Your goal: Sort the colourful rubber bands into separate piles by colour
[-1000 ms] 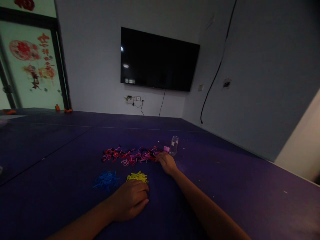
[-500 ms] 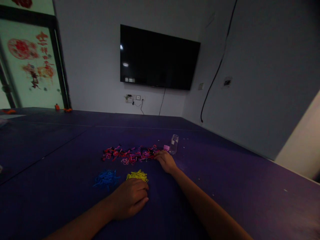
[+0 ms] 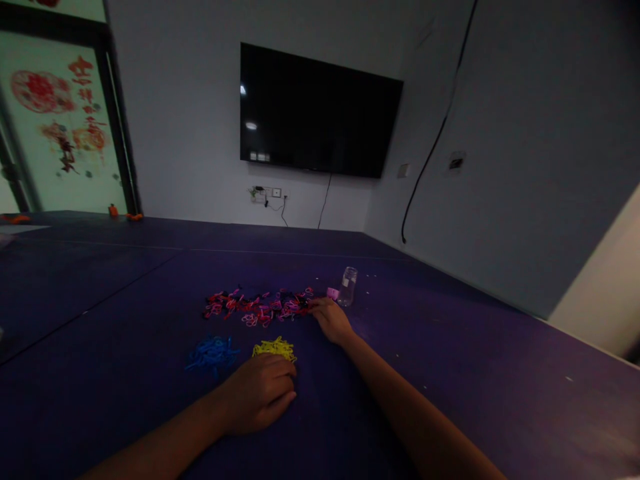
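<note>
The left hand (image 3: 263,392), back upward, is nearer the body, its fingers loosely curled and thumb (image 3: 281,407) pointing right; the bare left forearm (image 3: 183,430) slants in from the lower left. The right hand (image 3: 332,321) reaches farther forward, wrist bent leftward, fingertips (image 3: 314,303) bunched low, the right forearm (image 3: 400,393) extended behind it.

On my feed the room is dim. I see a plain grey wall (image 3: 185,120) ahead, carrying a wide black television (image 3: 320,110) whose dark screen reflects small spots of light. Below it I make out sockets (image 3: 276,193) and thin wires (image 3: 325,200). A black cable (image 3: 437,143) hangs down the right-hand wall (image 3: 530,193). At far left I have a pale door panel (image 3: 37,167) in a dark frame (image 3: 119,140), decorated with red lettering (image 3: 81,69). A purple surface (image 3: 450,340), crossed by thin seams, spreads toward the walls.
</note>
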The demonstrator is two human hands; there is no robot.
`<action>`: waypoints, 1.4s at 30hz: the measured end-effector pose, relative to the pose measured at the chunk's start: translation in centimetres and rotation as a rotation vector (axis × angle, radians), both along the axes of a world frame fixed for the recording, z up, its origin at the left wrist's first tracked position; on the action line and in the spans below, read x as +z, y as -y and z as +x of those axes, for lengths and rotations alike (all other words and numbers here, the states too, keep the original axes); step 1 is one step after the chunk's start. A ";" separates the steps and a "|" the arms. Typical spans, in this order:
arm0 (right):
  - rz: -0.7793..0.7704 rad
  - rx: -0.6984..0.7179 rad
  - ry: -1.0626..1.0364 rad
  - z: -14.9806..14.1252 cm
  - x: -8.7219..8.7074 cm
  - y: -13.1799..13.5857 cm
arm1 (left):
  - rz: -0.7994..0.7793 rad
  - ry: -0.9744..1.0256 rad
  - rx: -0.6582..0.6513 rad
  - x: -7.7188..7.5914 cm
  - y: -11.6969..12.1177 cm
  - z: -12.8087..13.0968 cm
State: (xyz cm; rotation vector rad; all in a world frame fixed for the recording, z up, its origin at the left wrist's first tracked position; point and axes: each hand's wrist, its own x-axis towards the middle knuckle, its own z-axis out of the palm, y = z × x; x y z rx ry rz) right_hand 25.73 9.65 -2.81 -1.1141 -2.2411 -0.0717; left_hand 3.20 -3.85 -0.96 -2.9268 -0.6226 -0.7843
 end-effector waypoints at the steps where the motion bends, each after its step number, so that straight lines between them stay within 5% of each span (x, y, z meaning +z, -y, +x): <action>1: 0.003 0.000 0.001 0.0 0.0 -0.1 | 0.001 0.001 -0.001 0.0 0.0 0.0; 23: -0.022 0.046 -0.199 0.6 -0.5 -1.2 | 0.010 -0.029 0.019 0.0 -0.1 0.0; 42: -0.004 0.098 -0.173 0.4 -0.5 -0.8 | 0.006 -0.020 0.005 0.1 0.0 0.1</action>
